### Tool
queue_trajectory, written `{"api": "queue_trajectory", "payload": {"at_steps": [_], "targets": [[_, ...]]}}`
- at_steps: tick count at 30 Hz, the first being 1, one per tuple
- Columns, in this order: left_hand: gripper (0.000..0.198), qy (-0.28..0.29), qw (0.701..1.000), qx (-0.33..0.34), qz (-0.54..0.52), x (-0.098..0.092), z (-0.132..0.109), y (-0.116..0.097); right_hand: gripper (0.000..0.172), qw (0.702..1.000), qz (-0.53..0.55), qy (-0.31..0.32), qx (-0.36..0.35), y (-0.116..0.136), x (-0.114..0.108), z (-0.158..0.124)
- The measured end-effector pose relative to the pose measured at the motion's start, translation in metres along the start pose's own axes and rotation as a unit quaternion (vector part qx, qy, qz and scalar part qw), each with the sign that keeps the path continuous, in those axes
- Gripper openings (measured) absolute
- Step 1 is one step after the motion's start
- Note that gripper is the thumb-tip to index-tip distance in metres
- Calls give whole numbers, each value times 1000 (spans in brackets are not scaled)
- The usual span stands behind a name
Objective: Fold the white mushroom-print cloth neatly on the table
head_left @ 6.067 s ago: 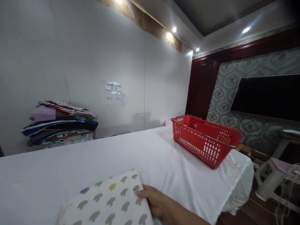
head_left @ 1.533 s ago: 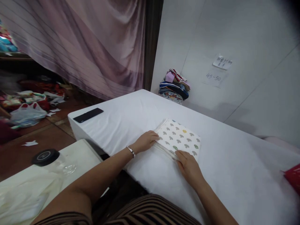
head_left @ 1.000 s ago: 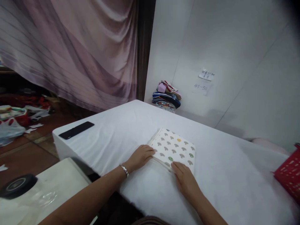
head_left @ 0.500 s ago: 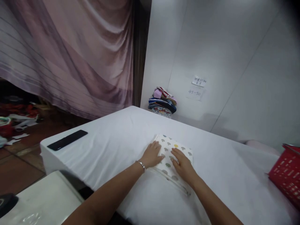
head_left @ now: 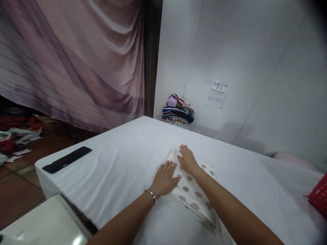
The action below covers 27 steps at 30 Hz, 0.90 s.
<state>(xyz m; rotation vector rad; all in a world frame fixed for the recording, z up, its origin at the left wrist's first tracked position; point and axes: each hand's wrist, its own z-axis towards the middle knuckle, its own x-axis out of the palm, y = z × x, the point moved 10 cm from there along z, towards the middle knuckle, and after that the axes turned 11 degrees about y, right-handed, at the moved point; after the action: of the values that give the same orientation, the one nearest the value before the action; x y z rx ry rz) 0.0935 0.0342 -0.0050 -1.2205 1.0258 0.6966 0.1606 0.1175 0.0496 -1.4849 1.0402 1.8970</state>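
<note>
A folded white cloth (head_left: 192, 179) printed with grey mushroom-like shapes and a green mark lies on the white-covered table (head_left: 122, 153). My left hand (head_left: 165, 178), a silver bracelet at its wrist, rests flat with fingers spread on the cloth's left edge. Farther up, my right hand (head_left: 188, 159) lies on the cloth's far part with its fingers stretched out. The right forearm crosses over the cloth and hides some of its right side. Neither hand grips anything.
A black flat object (head_left: 66, 159) lies at the table's left edge. Folded clothes (head_left: 178, 110) are stacked beyond the far edge by the wall. A red basket (head_left: 319, 195) stands at right, a whitish glossy surface (head_left: 43, 221) at lower left. A pink curtain (head_left: 102, 61) hangs behind.
My right hand has slid from the cloth's right middle to its far edge, fingers stretching out. My left hand stays on the left edge. The view has shifted slightly.
</note>
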Motion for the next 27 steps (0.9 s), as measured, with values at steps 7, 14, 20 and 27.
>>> {"api": "queue_trajectory", "payload": {"at_steps": [7,14,20,27], "targets": [[58,0,1000,-3,18,2,0,1,47,996,-29,86,10,-22,49,30],[58,-3,999,-18,39,2,0,1,46,989,115,84,29,-54,61,49],[56,-15,999,-11,27,-1,-3,-1,39,991,121,55,-18,-50,46,75],[50,-32,999,-9,10,-3,-3,0,29,974,-8,164,-155,-4,51,85]]}}
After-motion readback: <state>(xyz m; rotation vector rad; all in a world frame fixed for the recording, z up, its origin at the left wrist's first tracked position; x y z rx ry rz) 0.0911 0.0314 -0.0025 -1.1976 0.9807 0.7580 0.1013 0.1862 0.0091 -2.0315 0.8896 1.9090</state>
